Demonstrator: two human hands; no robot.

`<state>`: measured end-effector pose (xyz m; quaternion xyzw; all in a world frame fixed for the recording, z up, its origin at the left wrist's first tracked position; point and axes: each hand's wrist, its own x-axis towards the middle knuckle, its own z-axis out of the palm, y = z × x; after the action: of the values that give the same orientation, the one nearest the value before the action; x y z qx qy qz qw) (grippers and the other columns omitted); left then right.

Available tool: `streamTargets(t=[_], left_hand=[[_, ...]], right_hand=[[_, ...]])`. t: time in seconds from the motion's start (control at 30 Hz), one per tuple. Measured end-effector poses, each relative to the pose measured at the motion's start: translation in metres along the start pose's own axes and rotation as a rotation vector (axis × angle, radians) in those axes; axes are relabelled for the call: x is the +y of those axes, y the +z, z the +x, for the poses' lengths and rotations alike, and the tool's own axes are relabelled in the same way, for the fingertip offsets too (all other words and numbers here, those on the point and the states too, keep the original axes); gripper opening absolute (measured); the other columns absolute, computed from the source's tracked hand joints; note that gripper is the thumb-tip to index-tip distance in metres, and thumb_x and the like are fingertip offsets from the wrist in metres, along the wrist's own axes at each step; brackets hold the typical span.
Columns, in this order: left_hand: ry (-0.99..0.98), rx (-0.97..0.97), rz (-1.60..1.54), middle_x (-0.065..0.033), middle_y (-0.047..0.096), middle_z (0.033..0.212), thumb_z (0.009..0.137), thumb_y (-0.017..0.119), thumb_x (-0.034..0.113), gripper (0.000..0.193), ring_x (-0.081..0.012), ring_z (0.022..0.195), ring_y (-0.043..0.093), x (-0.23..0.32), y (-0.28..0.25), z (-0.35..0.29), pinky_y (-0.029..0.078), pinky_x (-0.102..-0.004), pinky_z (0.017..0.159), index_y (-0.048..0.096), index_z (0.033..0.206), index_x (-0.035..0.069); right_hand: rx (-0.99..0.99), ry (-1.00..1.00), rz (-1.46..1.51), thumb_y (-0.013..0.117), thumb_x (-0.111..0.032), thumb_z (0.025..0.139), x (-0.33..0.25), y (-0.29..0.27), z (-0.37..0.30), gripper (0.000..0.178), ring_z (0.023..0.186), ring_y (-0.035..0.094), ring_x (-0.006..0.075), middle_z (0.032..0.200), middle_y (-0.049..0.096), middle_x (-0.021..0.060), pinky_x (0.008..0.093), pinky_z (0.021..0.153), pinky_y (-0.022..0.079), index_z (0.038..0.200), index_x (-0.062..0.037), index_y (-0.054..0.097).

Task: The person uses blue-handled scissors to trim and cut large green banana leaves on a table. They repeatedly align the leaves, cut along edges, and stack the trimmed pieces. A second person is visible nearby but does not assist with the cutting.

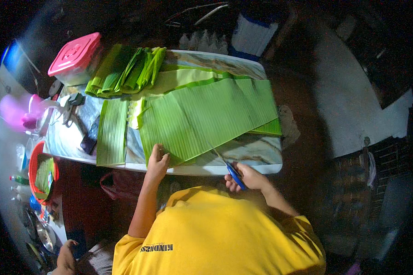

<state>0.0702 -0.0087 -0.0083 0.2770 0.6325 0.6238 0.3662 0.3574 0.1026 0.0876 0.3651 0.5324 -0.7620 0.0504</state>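
Note:
A wide banana leaf (206,117) lies spread over the marble-patterned table (261,158), on top of more leaf sheets. My left hand (158,160) pinches the near edge of this leaf at its left part. In my right hand (248,176) is a pair of scissors (234,174) with blue handles; the blades point up and left, at the leaf's near edge. Whether the blades are apart is too small to tell. A cut leaf piece (112,133) rests left of the big leaf. Behind it sit several rolled or folded leaves (126,73).
At the back left stands a clear box with a pink lid (75,54). A dark phone-like object (91,135) lies on the table's left. An orange-red basket (34,167) with green leaf pieces is beyond the left edge. Another person's hand (69,245) shows at lower left.

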Motion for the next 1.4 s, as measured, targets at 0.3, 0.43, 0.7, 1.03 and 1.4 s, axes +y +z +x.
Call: streamTargets(t=[0.3,0.43,0.7,1.03,1.4], left_hand=[[-0.019,-0.182,0.008,-0.0131,0.058,0.083,0.076,0.064,-0.002,0.057,-0.0169,0.072,0.058,0.04,0.004,0.005,0.048,-0.0283,0.056,0.031,0.122,0.001],[0.004,-0.205,0.058,-0.0092,0.057,0.077,0.074,0.065,-0.005,0.058,-0.0143,0.065,0.056,0.038,-0.017,0.026,0.047,-0.0257,0.054,0.035,0.123,0.002],[0.05,-0.101,0.072,-0.0072,0.06,0.08,0.07,0.061,-0.009,0.056,-0.0147,0.067,0.058,0.03,-0.086,0.044,0.046,-0.0251,0.055,0.043,0.123,0.001],[0.167,0.519,0.153,-0.0027,0.055,0.068,0.084,0.053,0.004,0.026,-0.0068,0.051,0.044,0.057,-0.264,0.048,0.035,-0.0213,0.044,0.055,0.11,0.002],[0.106,0.467,0.299,-0.0087,0.06,0.087,0.082,0.056,0.005,0.032,-0.0141,0.064,0.056,0.013,-0.258,0.036,0.046,-0.0257,0.05,0.052,0.113,-0.004]], right_hand=[[0.668,-0.811,-1.02,0.067,-0.039,0.073,-0.001,-0.042,0.112,0.066,0.12,0.042,0.03,0.12,0.052,0.0151,0.0559,0.105,0.006,0.125,-0.0075,0.042],[0.714,-0.899,-1.016,0.071,-0.036,0.071,0.006,-0.044,0.12,0.069,0.118,0.045,0.0265,0.085,0.058,0.007,0.0547,0.104,0.01,0.127,-0.0082,0.042],[0.727,-0.862,-1.036,0.07,-0.041,0.07,0.007,-0.041,0.122,0.067,0.119,0.043,0.0274,0.12,0.053,0.013,0.0546,0.104,0.011,0.121,-0.0053,0.045],[0.801,-0.953,-1.067,0.073,-0.037,0.068,0.011,-0.044,0.13,0.066,0.083,0.06,0.0203,0.093,0.061,0.0079,0.0523,0.104,0.014,0.12,-0.004,0.048],[0.717,-0.833,-1.083,0.07,-0.034,0.071,0.001,-0.04,0.118,0.062,0.117,0.045,0.0289,0.116,0.055,0.0135,0.0548,0.103,0.015,0.12,-0.0056,0.046]])
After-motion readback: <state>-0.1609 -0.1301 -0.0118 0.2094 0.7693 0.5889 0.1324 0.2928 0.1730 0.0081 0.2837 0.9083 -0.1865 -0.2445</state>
